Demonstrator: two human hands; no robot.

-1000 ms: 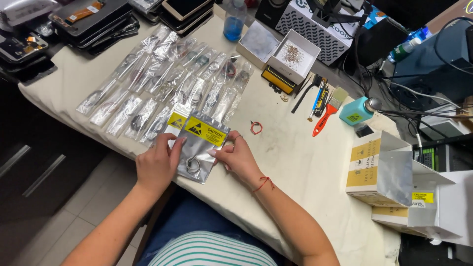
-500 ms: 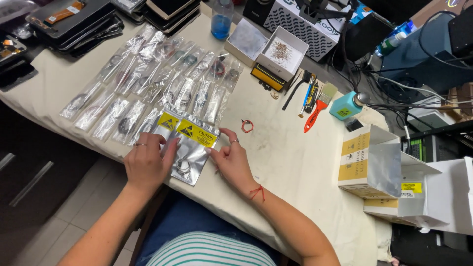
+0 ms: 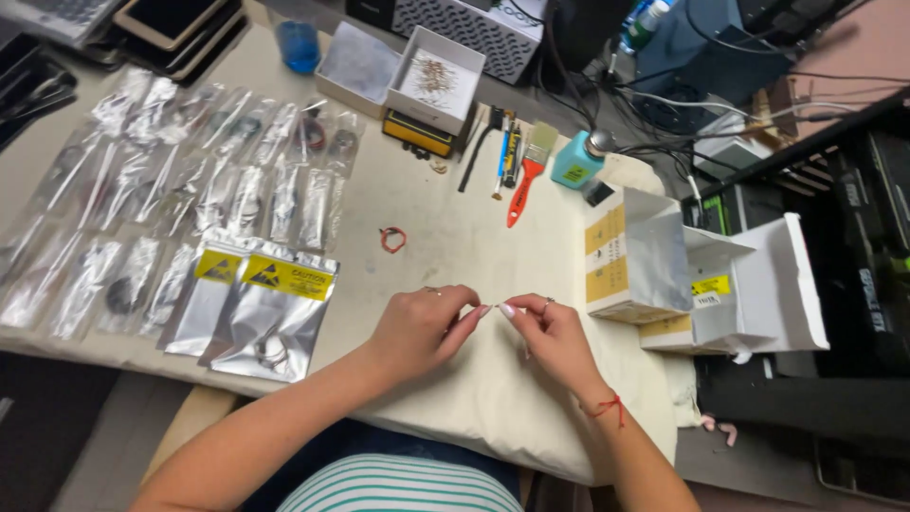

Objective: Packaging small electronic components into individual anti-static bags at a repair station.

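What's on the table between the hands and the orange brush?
Only bare cream cloth shows in the head view between the left hand, right hand and orange brush.

- Bags (image 3: 270,313) left of hands (image 3: 422,327), on table (image 3: 445,237).
- Brush (image 3: 527,180) behind hands.
- Bottle (image 3: 580,161) right of brush.
- Boxes (image 3: 640,256) right of hands.

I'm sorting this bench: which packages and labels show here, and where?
Silver foil bags with yellow labels: table front left, flat.
Clear narrow pouches: rows behind them.
Open white cardboard box: back centre.
Silver-and-yellow carton: right edge.
Teal bottle with a label: behind the carton.
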